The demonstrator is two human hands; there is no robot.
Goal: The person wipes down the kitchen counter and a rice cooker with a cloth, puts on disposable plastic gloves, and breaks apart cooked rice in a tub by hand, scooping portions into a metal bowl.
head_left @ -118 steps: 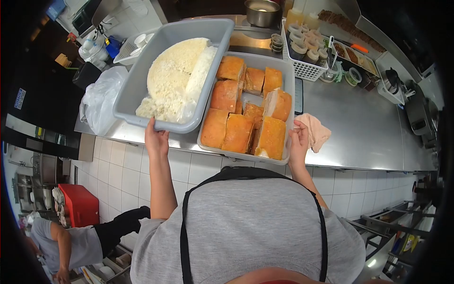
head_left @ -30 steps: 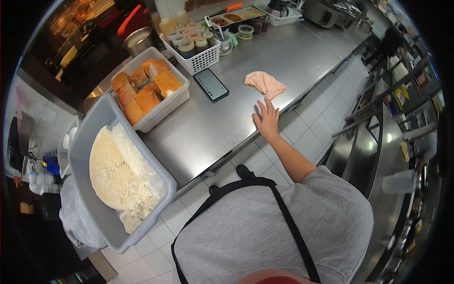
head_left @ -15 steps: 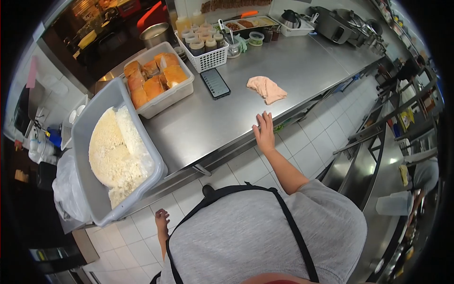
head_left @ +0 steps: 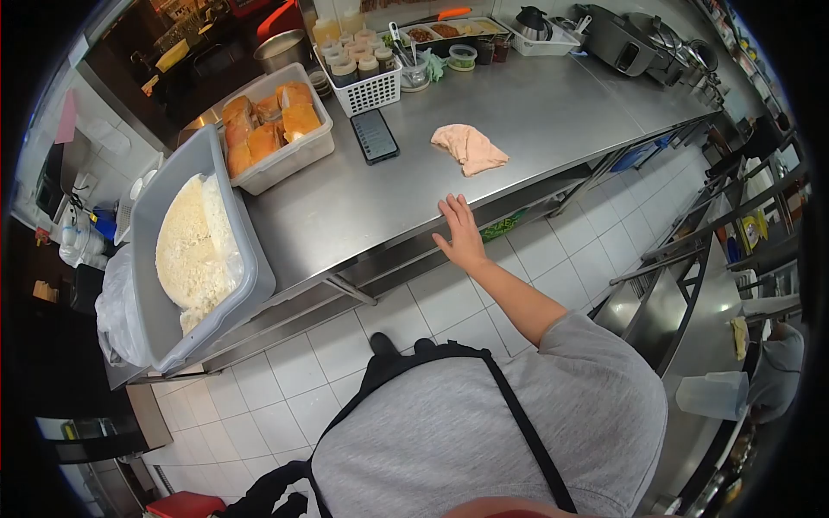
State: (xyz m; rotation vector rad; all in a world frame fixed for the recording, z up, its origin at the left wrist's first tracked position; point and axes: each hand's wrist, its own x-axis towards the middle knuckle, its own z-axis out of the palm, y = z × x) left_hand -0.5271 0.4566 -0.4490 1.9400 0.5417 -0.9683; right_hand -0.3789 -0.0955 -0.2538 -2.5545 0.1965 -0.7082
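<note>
My right hand (head_left: 460,233) is open, fingers apart, at the front edge of the steel counter (head_left: 345,224), holding nothing. Just beyond it a crumpled pink cloth (head_left: 470,148) lies on the counter. A dark phone (head_left: 375,136) lies flat to the left of the cloth. Farther left a white tub (head_left: 289,154) holds several orange-brown blocks. Beside it a big grey bin (head_left: 250,259) contains pale crumbs (head_left: 188,237) and a clear plastic bag. My left hand is out of view.
A white basket of bottles (head_left: 370,92) stands behind the phone. Farther back are a topping tray (head_left: 449,30), a small green-filled tub (head_left: 462,57) and a dark cooker (head_left: 617,45). At the right, a person's grey sleeve (head_left: 777,371) shows near a clear plastic jug (head_left: 712,395).
My left hand has dropped out of view. My right hand, still open, has shifted slightly left in the picture. The camera view has shifted, and the counter items sit farther left and higher.
</note>
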